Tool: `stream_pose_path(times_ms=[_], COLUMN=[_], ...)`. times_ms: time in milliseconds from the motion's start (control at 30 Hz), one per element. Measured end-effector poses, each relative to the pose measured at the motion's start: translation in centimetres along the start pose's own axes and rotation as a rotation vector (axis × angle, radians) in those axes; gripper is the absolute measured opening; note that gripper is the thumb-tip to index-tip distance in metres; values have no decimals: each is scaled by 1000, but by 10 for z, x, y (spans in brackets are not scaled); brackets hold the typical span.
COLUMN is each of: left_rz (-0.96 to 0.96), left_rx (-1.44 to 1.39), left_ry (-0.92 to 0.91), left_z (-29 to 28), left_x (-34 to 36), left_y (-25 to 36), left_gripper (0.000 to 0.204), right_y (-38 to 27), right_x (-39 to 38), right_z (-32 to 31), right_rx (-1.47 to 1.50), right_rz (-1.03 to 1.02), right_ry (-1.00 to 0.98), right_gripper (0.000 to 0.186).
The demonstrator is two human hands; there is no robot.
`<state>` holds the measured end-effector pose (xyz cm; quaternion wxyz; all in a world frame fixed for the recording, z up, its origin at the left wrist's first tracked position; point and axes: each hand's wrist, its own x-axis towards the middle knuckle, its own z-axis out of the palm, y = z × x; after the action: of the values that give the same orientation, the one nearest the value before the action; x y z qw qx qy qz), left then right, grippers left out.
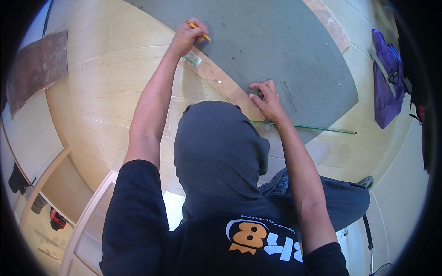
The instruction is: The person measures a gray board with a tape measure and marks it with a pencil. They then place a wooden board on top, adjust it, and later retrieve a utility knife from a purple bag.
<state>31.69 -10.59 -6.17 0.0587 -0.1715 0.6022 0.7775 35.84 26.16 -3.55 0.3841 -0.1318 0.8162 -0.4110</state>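
A yellow pencil point(199, 31) is pinched in my left hand point(192, 36), its tip pointing down to the right over a large dark grey sheet point(258, 41). Beneath that hand starts a narrow light wooden strip point(221, 80), which runs slantwise toward my right hand and carries a green-and-white label point(191, 59). My right hand point(268, 100) is beside the strip's lower end, thumb and forefinger apart with nothing between them. I cannot tell how firmly its fingertips touch the strip or sheet. A thin green strip point(322, 129) extends rightward from below this hand.
Pale wood-look tiles point(115, 69) surround the sheet. A brown board point(39, 64) lies at far left, and another wooden piece point(329, 23) shows past the sheet's upper right edge. A purple bag point(386, 80) is at right. White-framed panels point(90, 221) stand at lower left.
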Motion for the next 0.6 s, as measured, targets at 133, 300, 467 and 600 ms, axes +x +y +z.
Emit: stream_pose_path(times_ms=[133,300,467,600], left_rz=[-45,-17,0,7], left_rx=[-105,27,111,135], left_ry=[12,-3,15,8], left_z=[0,3,5,6], left_x=[0,3,3,2], left_y=[-4,-5,-5,-5], left_gripper=[6,3,2,3], right_y=[1,0,-2,-1], right_x=[0,0,-1,0], right_z=[0,-1,-2,-2], right_rx=[-4,1,-29,-4], right_rz=[-27,-20,-30,-26], right_ry=[6,5,-2,2], right_gripper=[35,34,34,34])
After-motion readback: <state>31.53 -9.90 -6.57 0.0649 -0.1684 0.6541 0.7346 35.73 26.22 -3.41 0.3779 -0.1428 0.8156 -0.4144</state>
